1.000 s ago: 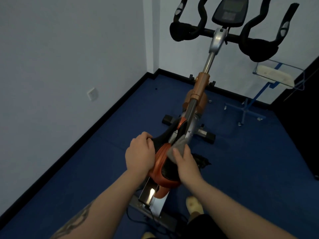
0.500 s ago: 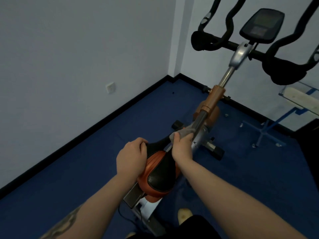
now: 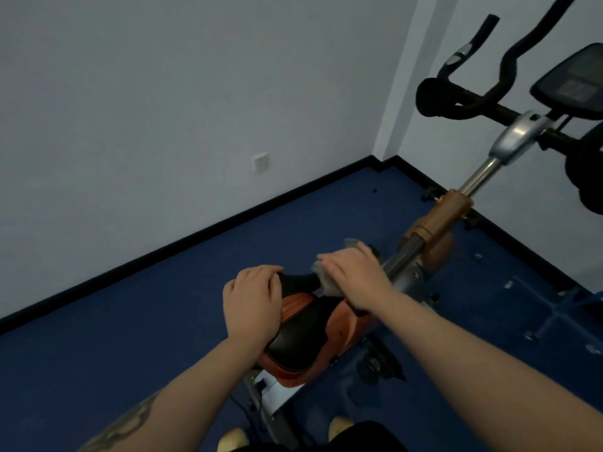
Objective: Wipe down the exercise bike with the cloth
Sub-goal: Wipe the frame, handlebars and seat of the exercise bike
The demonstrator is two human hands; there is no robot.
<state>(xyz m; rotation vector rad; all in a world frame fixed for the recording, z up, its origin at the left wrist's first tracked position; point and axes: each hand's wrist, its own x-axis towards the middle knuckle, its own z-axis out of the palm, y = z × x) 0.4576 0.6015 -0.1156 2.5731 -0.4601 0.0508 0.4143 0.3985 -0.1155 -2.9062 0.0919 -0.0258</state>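
I'm in a plain exercise room: an orange-and-black exercise bike [image 3: 434, 230] stands on dark blue carpet floor [image 3: 163, 321] beside bare pale walls [image 3: 163, 93].

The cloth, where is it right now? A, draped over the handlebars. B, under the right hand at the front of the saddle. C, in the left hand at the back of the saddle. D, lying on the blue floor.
B: the grey cloth shows from under the right hand, which presses it on the nose of the saddle, while the left hand holds the saddle's side with no cloth in it.
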